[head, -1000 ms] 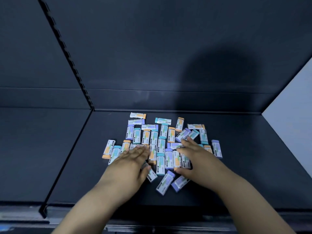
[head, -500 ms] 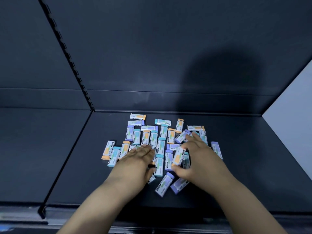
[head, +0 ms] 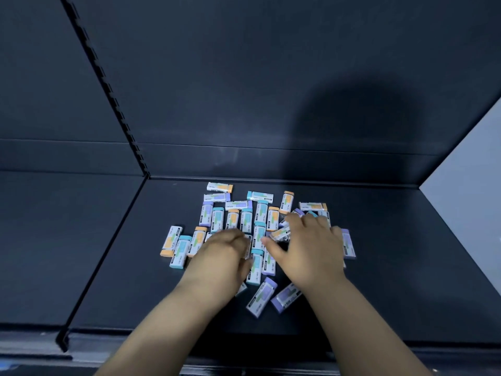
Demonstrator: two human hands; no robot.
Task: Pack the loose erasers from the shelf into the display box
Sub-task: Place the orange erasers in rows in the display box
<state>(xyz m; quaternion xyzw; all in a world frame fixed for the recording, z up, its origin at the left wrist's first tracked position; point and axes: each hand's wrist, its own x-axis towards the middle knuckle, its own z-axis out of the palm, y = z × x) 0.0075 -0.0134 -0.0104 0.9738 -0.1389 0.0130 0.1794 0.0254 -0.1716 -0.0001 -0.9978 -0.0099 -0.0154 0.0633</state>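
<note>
Dark back panel [head: 244, 77] — slotted upright [head: 108, 88], pale wall [head: 477, 185] right

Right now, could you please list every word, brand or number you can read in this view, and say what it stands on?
"deli" (probably; tiny and turned): brand mark on the sleeve of the purple eraser and several others.
Barcode and fine print on the barcoded eraser that the right hand pinches: too blurred to read.
Shelf: no text.
</note>
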